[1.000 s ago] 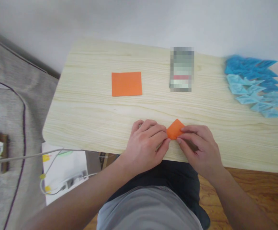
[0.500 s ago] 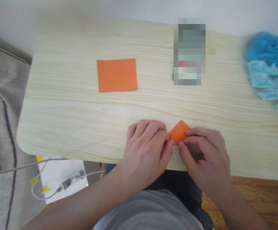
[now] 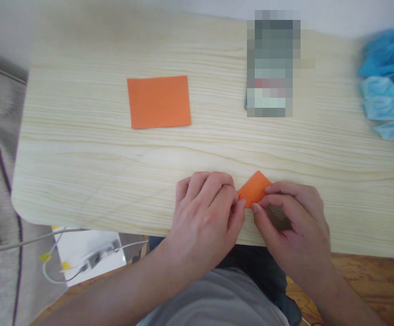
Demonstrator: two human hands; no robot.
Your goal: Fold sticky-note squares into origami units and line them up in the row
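Small orange paper (image 3: 255, 188) between left hand (image 3: 240, 199) and right hand (image 3: 260, 201), fingertips of both pinching its edges.

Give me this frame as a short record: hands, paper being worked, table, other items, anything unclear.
hands: left hand and right hand both pinching the small orange paper
small orange paper: one corner pointing away from the person
table: pale wood-grain table
other items: flat orange sheet, blue pieces at right
unclear: pixelated item

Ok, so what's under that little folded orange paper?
Pale table shows just past the folded orange paper. Right underneath can't be seen: the paper, left hand and right hand cover it.
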